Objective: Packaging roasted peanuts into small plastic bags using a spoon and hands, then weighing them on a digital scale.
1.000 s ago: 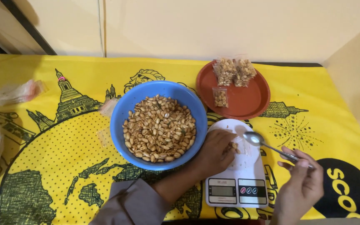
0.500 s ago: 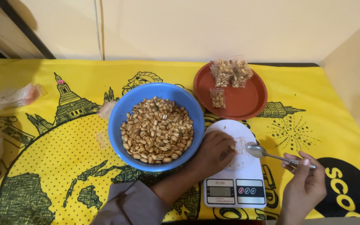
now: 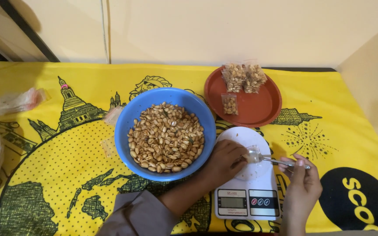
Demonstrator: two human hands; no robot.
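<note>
I see the left hand (image 3: 225, 158) pinched on a small bag (image 3: 251, 154) over the scale (image 3: 248, 192). The right hand (image 3: 300, 185) grips a spoon (image 3: 267, 159), its tip at the bag. The bowl (image 3: 165, 131) touches the left hand; open cloth (image 3: 351, 126) lies right.

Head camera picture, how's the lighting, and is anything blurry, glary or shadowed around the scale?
Head view: soft, warm, even indoor light; the left hand and right hand throw faint shadows on the white scale; a small glint on the spoon; the tiny clear bag at the left grip is too small and blurred to make out; the blue bowl of peanuts is fairly sharp; corners slightly darker.
</note>
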